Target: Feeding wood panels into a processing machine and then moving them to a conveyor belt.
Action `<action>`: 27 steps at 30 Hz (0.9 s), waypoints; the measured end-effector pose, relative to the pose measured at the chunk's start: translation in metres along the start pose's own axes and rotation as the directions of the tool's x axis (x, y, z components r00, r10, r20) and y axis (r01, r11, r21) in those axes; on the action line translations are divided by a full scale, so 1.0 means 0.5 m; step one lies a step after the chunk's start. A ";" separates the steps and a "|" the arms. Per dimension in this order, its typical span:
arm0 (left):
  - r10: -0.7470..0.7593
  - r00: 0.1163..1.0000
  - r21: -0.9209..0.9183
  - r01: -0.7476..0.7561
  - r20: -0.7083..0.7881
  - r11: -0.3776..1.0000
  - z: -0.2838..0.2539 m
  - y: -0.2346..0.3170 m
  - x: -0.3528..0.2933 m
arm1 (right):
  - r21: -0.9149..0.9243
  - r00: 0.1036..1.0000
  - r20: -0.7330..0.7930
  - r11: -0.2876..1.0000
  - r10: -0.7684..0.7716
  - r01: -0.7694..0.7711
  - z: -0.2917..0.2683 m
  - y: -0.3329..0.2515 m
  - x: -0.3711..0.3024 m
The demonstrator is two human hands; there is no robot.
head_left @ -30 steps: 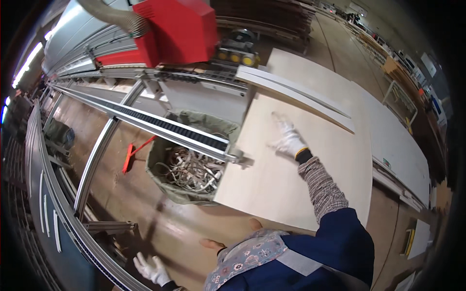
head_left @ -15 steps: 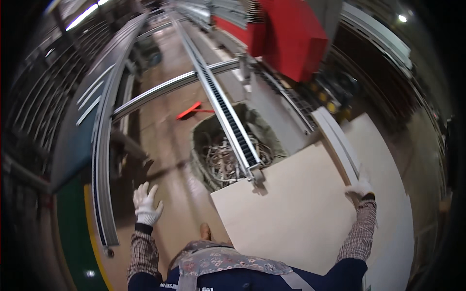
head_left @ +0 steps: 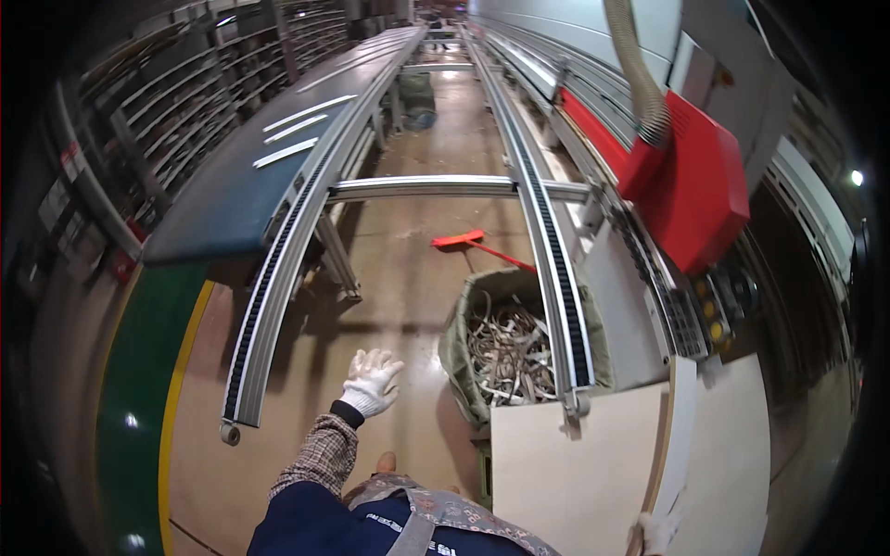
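My left hand [head_left: 373, 382], in a white knit glove, hovers over the floor between the two conveyor rails. Its fingers are spread and it holds nothing. Low on the right, my right hand [head_left: 658, 531], gloved too, is closed around the near end of a long narrow white strip-shaped board [head_left: 680, 435] with a brown edge. The hand is partly cut off by the lower edge. The strip lies lengthwise over a wide pale panel [head_left: 565, 454], its far end close to the machine's infeed track [head_left: 681, 320].
A roller rail [head_left: 547, 241] reaches over a cloth bin [head_left: 459, 347] filled with offcut strips. Its twin rail [head_left: 273, 320] runs on the left beside a dark belt table [head_left: 213, 218] carrying white strips. Behind lie a red broom [head_left: 459, 240] and a crossbar [head_left: 422, 188]. A red machine housing [head_left: 691, 185] stands right.
My view has swung, so the rails and machine sit farther right and lower. My left hand has moved right, away from the left rail; my right hand stays at the strip's near end.
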State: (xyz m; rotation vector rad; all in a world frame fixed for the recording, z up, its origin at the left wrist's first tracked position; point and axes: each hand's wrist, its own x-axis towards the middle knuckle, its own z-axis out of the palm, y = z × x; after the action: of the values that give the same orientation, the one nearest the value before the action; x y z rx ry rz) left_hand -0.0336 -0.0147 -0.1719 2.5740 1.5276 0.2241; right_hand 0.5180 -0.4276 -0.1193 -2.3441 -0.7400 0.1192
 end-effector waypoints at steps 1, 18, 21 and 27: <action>-0.022 1.000 0.005 0.022 -0.016 1.000 -0.002 -0.029 -0.007 | 0.032 1.000 0.013 0.999 0.002 -0.003 0.008 -0.048 -0.009; -0.346 0.838 0.008 0.385 -0.421 0.923 -0.166 -0.632 -0.012 | -0.451 0.483 0.243 0.343 -0.841 0.824 0.437 -0.959 0.090; -0.493 0.838 -0.198 0.455 -0.234 0.868 -0.123 -0.674 0.022 | -0.356 0.283 0.333 0.158 -0.899 0.921 0.584 -1.165 0.092; -0.527 0.793 -0.525 0.322 -0.305 0.788 -0.098 -0.712 0.025 | 0.044 0.035 0.139 0.042 -0.990 0.998 0.992 -1.560 0.088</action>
State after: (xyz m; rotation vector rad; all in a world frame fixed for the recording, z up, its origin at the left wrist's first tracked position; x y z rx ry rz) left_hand -0.3427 0.1676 -0.1928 1.8124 1.8890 1.0272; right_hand 0.0469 0.3612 -0.0105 -1.2621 -2.3403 -0.4100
